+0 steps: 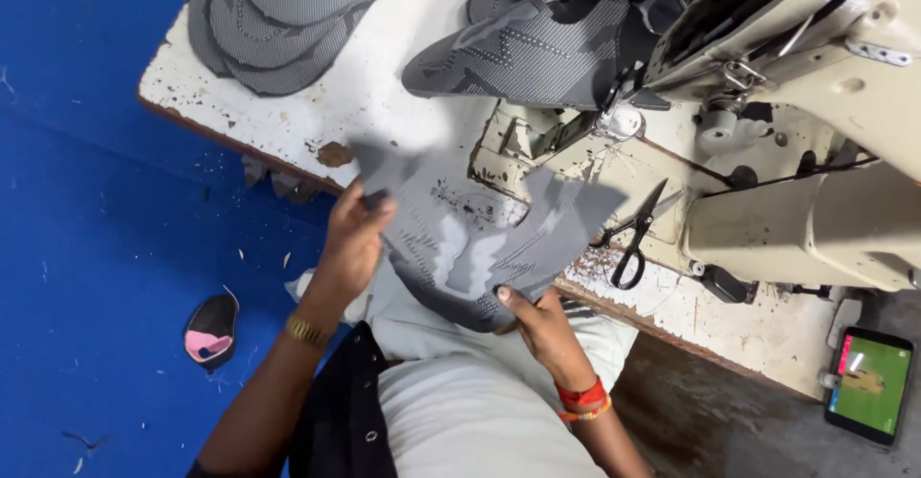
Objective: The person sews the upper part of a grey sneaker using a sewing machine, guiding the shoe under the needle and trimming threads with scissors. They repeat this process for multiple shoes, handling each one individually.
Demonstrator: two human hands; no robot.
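While a stitched grey upper sits at the sewing machine needle and a stack of grey cut pieces waits at the worn table corner, the person holds one grey patterned piece up over the table edge. The left hand pinches its upper corner and the right hand grips its lower edge. Black scissors lie just beside it. I judge this piece not yet sewn.
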